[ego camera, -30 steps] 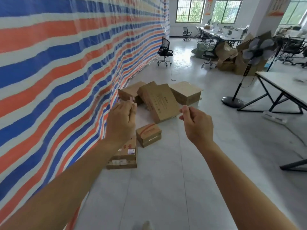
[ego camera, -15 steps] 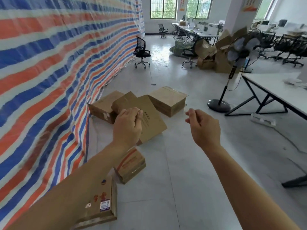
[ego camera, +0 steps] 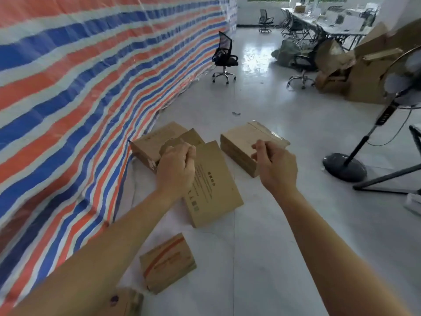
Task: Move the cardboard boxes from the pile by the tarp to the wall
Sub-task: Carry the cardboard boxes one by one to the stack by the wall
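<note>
Pale glossy floor (ego camera: 262, 258) underfoot, striped tarp (ego camera: 68, 87) hanging along the left. Nearest, small box (ego camera: 167, 263) beside the left forearm. Then both arms out: left grip (ego camera: 176, 166) and right grip (ego camera: 276, 166) curled closed, holding nothing. Flat box (ego camera: 211, 185) just beyond the left grip, left box (ego camera: 150, 144) against the tarp, right box (ego camera: 239, 142) behind the right grip. Farther off, fan (ego camera: 346, 165) and chair (ego camera: 224, 55).

The left hand (ego camera: 176, 169) covers part of the far box (ego camera: 148, 145) against the tarp (ego camera: 68, 87). The near box (ego camera: 131, 303) is cut by the bottom edge, half under the forearm (ego camera: 91, 258). The fan (ego camera: 373, 131) runs off right.
</note>
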Demonstrator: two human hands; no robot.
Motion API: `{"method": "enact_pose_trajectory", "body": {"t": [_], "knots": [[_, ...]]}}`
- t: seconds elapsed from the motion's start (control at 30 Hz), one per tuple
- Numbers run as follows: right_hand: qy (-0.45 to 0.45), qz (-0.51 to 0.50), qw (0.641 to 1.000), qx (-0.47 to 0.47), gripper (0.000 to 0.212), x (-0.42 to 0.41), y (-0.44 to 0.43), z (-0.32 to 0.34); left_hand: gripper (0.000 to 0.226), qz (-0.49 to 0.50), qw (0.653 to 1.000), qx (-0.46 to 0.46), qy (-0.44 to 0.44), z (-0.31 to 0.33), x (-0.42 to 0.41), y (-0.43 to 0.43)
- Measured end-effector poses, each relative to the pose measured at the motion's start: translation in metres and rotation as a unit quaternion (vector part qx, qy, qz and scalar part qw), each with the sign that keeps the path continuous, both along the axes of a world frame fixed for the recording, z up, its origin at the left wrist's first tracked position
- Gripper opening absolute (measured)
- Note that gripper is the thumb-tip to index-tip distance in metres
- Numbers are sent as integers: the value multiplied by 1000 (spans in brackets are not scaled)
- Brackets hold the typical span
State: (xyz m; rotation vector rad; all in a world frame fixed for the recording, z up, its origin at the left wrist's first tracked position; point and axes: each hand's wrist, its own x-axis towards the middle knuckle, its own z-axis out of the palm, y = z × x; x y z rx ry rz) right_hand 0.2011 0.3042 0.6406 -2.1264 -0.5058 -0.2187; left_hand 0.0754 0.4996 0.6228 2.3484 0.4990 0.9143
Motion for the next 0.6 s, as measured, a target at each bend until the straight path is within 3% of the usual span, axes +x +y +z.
{"method": "enact_pose_trajectory", "body": {"t": [0.3, 0.6], "knots": [[-42, 87, 992, -86, 42, 206, 154, -27, 25, 72, 996, -56, -23, -40, 189, 127], [-28, 90, 987, -127, 52, 395, 263, -39, 31, 86, 985, -144, 48, -51, 369, 241]]}}
